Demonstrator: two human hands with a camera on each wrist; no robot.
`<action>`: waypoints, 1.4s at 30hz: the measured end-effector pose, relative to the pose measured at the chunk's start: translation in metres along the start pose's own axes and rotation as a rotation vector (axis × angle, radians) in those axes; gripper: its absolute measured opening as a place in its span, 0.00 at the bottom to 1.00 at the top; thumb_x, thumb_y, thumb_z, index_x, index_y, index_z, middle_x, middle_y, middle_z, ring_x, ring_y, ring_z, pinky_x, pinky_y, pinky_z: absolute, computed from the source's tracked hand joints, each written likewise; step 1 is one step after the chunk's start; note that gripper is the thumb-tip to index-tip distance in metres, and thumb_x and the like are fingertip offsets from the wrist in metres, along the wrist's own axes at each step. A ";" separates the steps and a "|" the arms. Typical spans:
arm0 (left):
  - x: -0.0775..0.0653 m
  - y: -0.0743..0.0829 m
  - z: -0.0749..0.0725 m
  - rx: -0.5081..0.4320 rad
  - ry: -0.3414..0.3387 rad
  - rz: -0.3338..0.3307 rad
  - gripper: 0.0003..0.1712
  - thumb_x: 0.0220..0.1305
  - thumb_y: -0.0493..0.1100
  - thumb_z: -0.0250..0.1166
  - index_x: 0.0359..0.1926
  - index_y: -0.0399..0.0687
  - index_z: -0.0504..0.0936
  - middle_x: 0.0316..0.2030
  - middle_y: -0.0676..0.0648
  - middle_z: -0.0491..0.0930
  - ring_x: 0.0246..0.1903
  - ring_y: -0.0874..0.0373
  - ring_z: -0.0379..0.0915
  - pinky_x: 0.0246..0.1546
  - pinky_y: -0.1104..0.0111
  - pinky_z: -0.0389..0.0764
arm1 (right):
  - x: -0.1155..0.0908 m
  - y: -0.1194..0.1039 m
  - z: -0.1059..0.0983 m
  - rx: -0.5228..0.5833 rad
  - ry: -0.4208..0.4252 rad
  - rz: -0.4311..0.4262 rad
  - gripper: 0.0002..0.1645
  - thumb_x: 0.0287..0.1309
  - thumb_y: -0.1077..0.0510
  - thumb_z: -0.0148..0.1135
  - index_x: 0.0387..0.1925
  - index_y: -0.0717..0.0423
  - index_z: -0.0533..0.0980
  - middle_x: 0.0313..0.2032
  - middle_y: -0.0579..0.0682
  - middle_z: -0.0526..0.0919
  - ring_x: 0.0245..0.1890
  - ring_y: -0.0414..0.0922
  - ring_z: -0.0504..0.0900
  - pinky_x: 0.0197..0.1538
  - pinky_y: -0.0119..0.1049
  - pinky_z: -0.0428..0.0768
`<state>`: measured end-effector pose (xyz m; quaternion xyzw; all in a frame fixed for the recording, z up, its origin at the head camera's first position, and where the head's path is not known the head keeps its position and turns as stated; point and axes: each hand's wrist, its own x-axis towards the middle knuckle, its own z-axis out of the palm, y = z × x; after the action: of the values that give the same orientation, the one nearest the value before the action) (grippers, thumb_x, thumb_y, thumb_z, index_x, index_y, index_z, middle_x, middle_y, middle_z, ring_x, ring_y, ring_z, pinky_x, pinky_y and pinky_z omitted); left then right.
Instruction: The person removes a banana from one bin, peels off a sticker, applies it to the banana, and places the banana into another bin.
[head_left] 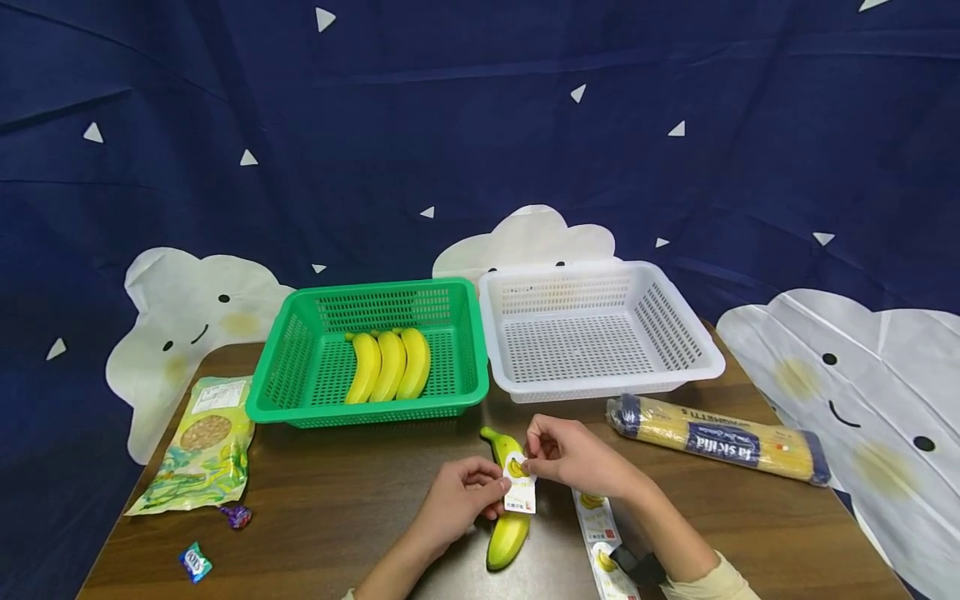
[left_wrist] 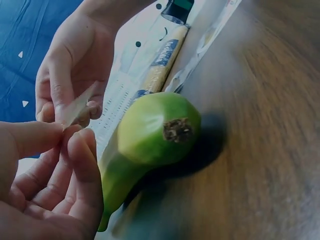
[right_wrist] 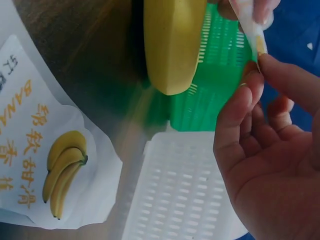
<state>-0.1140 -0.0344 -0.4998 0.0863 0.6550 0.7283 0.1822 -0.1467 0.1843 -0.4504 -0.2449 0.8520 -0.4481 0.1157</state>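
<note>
Both hands pinch a white banana sticker point(head_left: 520, 493) by its edges, just above a yellow-green banana point(head_left: 507, 543) lying on the table. My left hand point(head_left: 459, 502) holds the sticker's left side between thumb and finger. At its upper right edge, my right hand point(head_left: 576, 454) pinches with thumb and forefinger. Seen edge-on in the left wrist view, the sticker point(left_wrist: 79, 106) stands apart from the banana point(left_wrist: 150, 135). A strip of more banana stickers point(head_left: 600, 527) lies under the right forearm; its printed face point(right_wrist: 65, 170) shows close up in the right wrist view.
Behind the hands stand a green basket point(head_left: 367, 414) with three bananas point(head_left: 388, 367) in it and a white basket point(head_left: 577, 346). A spaghetti pack point(head_left: 720, 439) lies at right. On the left are a snack bag point(head_left: 202, 446) and two wrapped candies point(head_left: 196, 562).
</note>
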 end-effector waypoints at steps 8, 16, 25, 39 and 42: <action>0.001 0.001 0.000 0.020 0.044 0.019 0.10 0.61 0.38 0.67 0.38 0.32 0.80 0.26 0.45 0.80 0.22 0.59 0.77 0.25 0.69 0.80 | -0.001 0.006 0.001 -0.020 -0.041 0.026 0.08 0.59 0.48 0.66 0.34 0.46 0.77 0.26 0.41 0.79 0.25 0.38 0.75 0.27 0.33 0.75; 0.001 0.000 0.002 0.063 0.042 0.007 0.08 0.60 0.38 0.67 0.36 0.35 0.81 0.24 0.45 0.80 0.21 0.59 0.74 0.23 0.70 0.77 | -0.004 0.009 0.001 0.019 -0.201 0.021 0.14 0.65 0.49 0.60 0.29 0.55 0.78 0.18 0.47 0.77 0.16 0.36 0.71 0.18 0.30 0.70; 0.006 -0.011 0.001 0.273 0.070 0.022 0.07 0.63 0.42 0.65 0.33 0.42 0.82 0.22 0.47 0.80 0.20 0.55 0.75 0.20 0.69 0.76 | -0.005 0.016 0.010 -0.047 -0.172 0.068 0.19 0.65 0.46 0.59 0.22 0.51 0.76 0.16 0.41 0.75 0.15 0.35 0.71 0.19 0.30 0.70; 0.008 -0.017 -0.001 0.454 0.056 0.063 0.08 0.62 0.47 0.65 0.29 0.50 0.82 0.20 0.52 0.78 0.18 0.59 0.75 0.21 0.69 0.75 | -0.008 0.018 0.016 -0.161 -0.172 0.105 0.17 0.66 0.46 0.57 0.22 0.45 0.73 0.15 0.38 0.72 0.14 0.34 0.67 0.19 0.30 0.67; 0.008 -0.018 -0.001 0.478 0.065 0.080 0.07 0.61 0.47 0.66 0.30 0.51 0.80 0.20 0.54 0.77 0.19 0.61 0.74 0.22 0.70 0.75 | -0.008 0.018 0.017 -0.187 -0.161 0.108 0.18 0.66 0.46 0.57 0.20 0.45 0.72 0.14 0.37 0.69 0.13 0.33 0.64 0.18 0.29 0.64</action>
<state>-0.1189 -0.0310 -0.5185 0.1294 0.8102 0.5618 0.1062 -0.1382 0.1854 -0.4746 -0.2439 0.8898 -0.3388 0.1844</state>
